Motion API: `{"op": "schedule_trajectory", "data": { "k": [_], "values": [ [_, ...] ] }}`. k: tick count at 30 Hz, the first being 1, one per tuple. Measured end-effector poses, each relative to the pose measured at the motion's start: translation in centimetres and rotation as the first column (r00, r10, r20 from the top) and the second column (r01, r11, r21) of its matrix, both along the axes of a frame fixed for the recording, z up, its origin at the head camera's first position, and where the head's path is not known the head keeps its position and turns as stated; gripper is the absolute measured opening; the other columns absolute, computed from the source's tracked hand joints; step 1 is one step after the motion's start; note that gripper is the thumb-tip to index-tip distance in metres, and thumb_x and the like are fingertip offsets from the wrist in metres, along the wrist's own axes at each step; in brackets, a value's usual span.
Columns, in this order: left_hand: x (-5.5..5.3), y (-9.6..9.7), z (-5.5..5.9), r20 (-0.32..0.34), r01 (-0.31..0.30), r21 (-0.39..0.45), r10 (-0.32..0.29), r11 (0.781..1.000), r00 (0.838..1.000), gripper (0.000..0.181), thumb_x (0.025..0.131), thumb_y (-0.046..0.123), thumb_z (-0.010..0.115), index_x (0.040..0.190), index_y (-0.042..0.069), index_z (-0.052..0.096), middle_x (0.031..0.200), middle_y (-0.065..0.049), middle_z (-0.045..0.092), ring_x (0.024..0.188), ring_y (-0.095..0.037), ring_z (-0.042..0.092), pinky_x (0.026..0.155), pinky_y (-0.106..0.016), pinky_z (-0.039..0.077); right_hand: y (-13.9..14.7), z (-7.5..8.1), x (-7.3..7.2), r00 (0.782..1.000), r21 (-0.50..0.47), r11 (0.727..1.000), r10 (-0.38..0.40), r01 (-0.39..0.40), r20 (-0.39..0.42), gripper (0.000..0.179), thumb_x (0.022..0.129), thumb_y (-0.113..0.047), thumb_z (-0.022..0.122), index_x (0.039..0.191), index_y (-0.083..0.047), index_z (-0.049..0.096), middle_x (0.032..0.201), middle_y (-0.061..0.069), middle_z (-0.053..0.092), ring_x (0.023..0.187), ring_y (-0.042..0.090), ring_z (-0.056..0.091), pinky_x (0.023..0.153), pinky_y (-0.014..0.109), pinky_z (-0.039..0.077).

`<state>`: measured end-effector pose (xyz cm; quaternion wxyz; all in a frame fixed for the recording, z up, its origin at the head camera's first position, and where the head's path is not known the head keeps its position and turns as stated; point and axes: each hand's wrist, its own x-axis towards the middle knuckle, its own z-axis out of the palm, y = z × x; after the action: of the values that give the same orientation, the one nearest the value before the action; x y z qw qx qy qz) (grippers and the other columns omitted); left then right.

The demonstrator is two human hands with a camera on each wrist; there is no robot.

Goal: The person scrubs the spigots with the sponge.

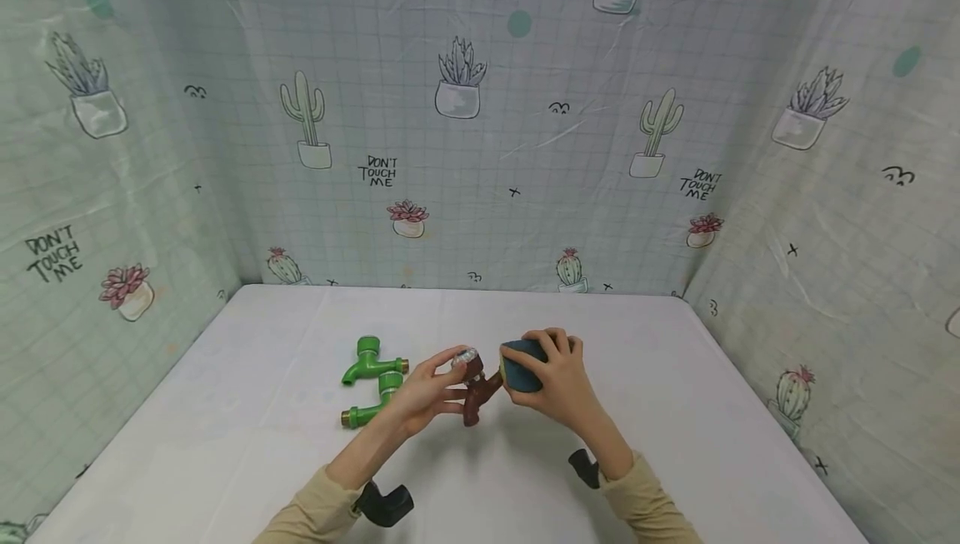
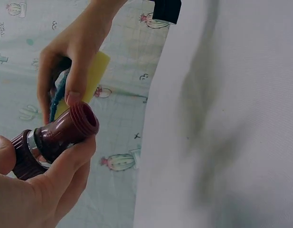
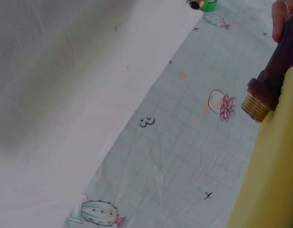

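My left hand grips a dark brown tap by its handle end, above the table. Its spout points down in the head view. A threaded brass end shows on the tap in the right wrist view. My right hand holds a sponge with a dark blue scouring side and a yellow side. The yellow face lies against the tap beside the brass threads. In the left wrist view the thumb of the right hand is close behind the tap's open threaded mouth.
Two green taps with brass ends lie on the white table, left of my left hand: one farther back, one nearer and partly hidden by the hand. A cactus-print cloth walls the table's back and sides. Black devices sit at both wrists.
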<state>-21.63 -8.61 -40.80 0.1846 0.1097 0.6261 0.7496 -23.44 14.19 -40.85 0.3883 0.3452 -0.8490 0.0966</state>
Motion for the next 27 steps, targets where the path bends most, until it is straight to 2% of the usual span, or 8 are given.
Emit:
{"op": "schedule_trajectory", "data": {
  "k": [3, 5, 8, 11, 16, 19, 23, 27],
  "values": [
    [-0.1, -0.1, 0.0, 0.035, -0.013, 0.038, 0.012, 0.999, 0.999, 0.061, 0.090, 0.034, 0.048, 0.140, 0.007, 0.024, 0.121, -0.018, 0.050, 0.100, -0.027, 0.058, 0.080, -0.040, 0.053, 0.4, 0.1, -0.1, 0.999, -0.037, 0.999, -0.029, 0.028, -0.024, 0.051, 0.068, -0.044, 0.070, 0.115, -0.028, 0.059, 0.109, 0.011, 0.052, 0.096, 0.028, 0.041, 0.073, 0.050, 0.034],
    [-0.1, -0.2, 0.1, 0.052, -0.022, 0.060, 0.019, 0.998, 0.998, 0.063, 0.089, 0.035, 0.048, 0.140, 0.008, 0.021, 0.123, -0.018, 0.048, 0.103, -0.029, 0.056, 0.081, -0.040, 0.052, 0.3, 0.2, 0.1, 1.000, -0.089, 0.996, -0.015, 0.014, -0.010, 0.049, 0.072, -0.049, 0.064, 0.116, -0.028, 0.058, 0.111, 0.012, 0.051, 0.098, 0.028, 0.039, 0.076, 0.050, 0.032],
    [-0.2, -0.2, 0.1, 0.053, -0.020, 0.063, 0.017, 0.998, 0.998, 0.065, 0.089, 0.037, 0.048, 0.140, 0.007, 0.021, 0.124, -0.019, 0.047, 0.104, -0.030, 0.056, 0.081, -0.040, 0.053, -0.5, 0.4, 0.8, 0.997, -0.177, 0.982, 0.077, -0.073, 0.019, 0.050, 0.077, -0.054, 0.056, 0.118, -0.026, 0.056, 0.113, 0.011, 0.050, 0.103, 0.027, 0.037, 0.078, 0.048, 0.032],
    [-0.2, 0.1, 0.2, 0.057, -0.010, 0.035, 0.008, 0.999, 0.998, 0.063, 0.089, 0.037, 0.048, 0.139, 0.005, 0.025, 0.118, -0.017, 0.049, 0.099, -0.028, 0.059, 0.079, -0.038, 0.054, -1.7, 0.4, 1.4, 0.983, -0.220, 0.961, 0.178, -0.165, 0.041, 0.050, 0.079, -0.053, 0.054, 0.120, -0.025, 0.054, 0.114, 0.010, 0.048, 0.106, 0.026, 0.035, 0.081, 0.047, 0.032],
    [-0.2, 0.7, 0.2, 0.059, -0.024, -0.001, 0.024, 1.000, 0.998, 0.061, 0.088, 0.040, 0.049, 0.132, 0.000, 0.035, 0.103, -0.009, 0.053, 0.087, -0.020, 0.063, 0.075, -0.036, 0.055, -3.1, 0.3, 1.7, 0.978, -0.205, 0.960, 0.205, -0.193, 0.035, 0.051, 0.080, -0.052, 0.056, 0.122, -0.024, 0.053, 0.115, 0.010, 0.047, 0.107, 0.025, 0.034, 0.081, 0.047, 0.031],
    [-0.1, 0.7, 0.2, 0.063, -0.051, 0.009, 0.050, 0.999, 0.997, 0.059, 0.089, 0.039, 0.048, 0.130, -0.002, 0.037, 0.101, -0.008, 0.054, 0.085, -0.019, 0.063, 0.076, -0.036, 0.055, -3.1, -0.1, 1.6, 0.979, -0.178, 0.964, 0.203, -0.196, 0.027, 0.050, 0.078, -0.050, 0.058, 0.121, -0.024, 0.054, 0.115, 0.010, 0.047, 0.105, 0.025, 0.035, 0.080, 0.046, 0.031],
    [0.0, 0.4, 0.1, 0.074, -0.101, 0.042, 0.098, 0.994, 0.992, 0.058, 0.091, 0.037, 0.047, 0.131, -0.004, 0.036, 0.108, -0.012, 0.052, 0.088, -0.023, 0.063, 0.077, -0.039, 0.054, -2.3, -0.8, 1.6, 0.979, -0.108, 0.975, 0.200, -0.195, 0.043, 0.052, 0.074, -0.048, 0.064, 0.120, -0.028, 0.054, 0.114, 0.007, 0.048, 0.102, 0.023, 0.036, 0.078, 0.043, 0.030],
    [-0.1, 0.1, -0.2, 0.103, -0.103, 0.067, 0.096, 0.992, 0.990, 0.061, 0.091, 0.037, 0.047, 0.133, -0.004, 0.032, 0.117, -0.018, 0.046, 0.094, -0.028, 0.062, 0.080, -0.042, 0.053, -1.0, -1.2, 1.8, 0.984, -0.032, 0.986, 0.166, -0.164, 0.059, 0.057, 0.066, -0.045, 0.071, 0.119, -0.031, 0.055, 0.114, 0.005, 0.049, 0.102, 0.023, 0.036, 0.077, 0.042, 0.029]
  ]
}}
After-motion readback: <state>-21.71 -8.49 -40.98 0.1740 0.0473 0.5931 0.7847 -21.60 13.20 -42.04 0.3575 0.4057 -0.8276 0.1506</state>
